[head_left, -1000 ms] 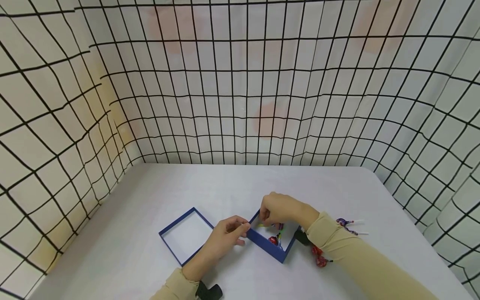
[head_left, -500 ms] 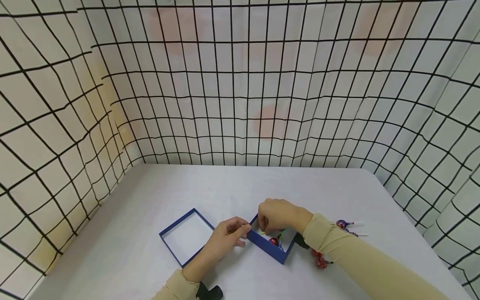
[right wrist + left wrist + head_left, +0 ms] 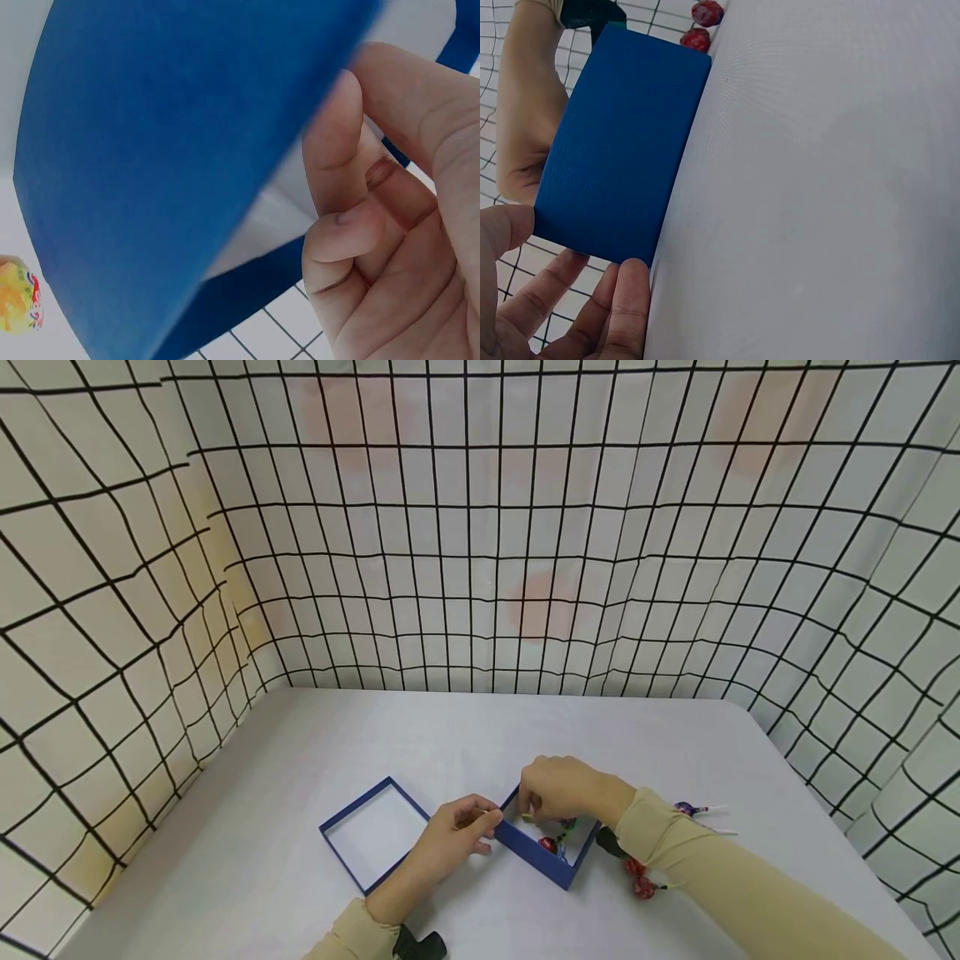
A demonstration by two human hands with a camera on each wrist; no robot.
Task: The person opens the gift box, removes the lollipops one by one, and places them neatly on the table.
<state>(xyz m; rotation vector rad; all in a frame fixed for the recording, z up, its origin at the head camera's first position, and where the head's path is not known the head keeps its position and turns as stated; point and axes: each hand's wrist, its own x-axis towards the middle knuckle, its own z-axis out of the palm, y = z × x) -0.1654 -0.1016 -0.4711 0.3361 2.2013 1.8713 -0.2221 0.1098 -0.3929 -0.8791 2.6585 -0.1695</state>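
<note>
A blue box [image 3: 534,857] with a white inside sits on the table, tilted cornerwise to me in the head view. My left hand [image 3: 453,833] holds its left corner; in the left wrist view the thumb [image 3: 508,227] and fingers lie on either side of that corner. My right hand [image 3: 558,789] reaches down into the box with curled fingers, a yellowish stick end [image 3: 527,817] showing at the fingertips. The right wrist view shows thumb and index finger together, their tips partly behind the box wall [image 3: 165,150]. A red lollipop [image 3: 550,844] lies in the box near the front.
A blue-rimmed white lid [image 3: 375,837] lies open side up, left of the box. Right of the box are red lollipops [image 3: 643,887] and a purple lollipop [image 3: 685,808], partly behind the right sleeve [image 3: 690,852]. Black-gridded white walls [image 3: 480,568] stand behind the table [image 3: 450,735].
My right hand has dipped lower into the box, then risen slightly, with the yellowish stick end shifting along with it. The left hand keeps its place at the corner.
</note>
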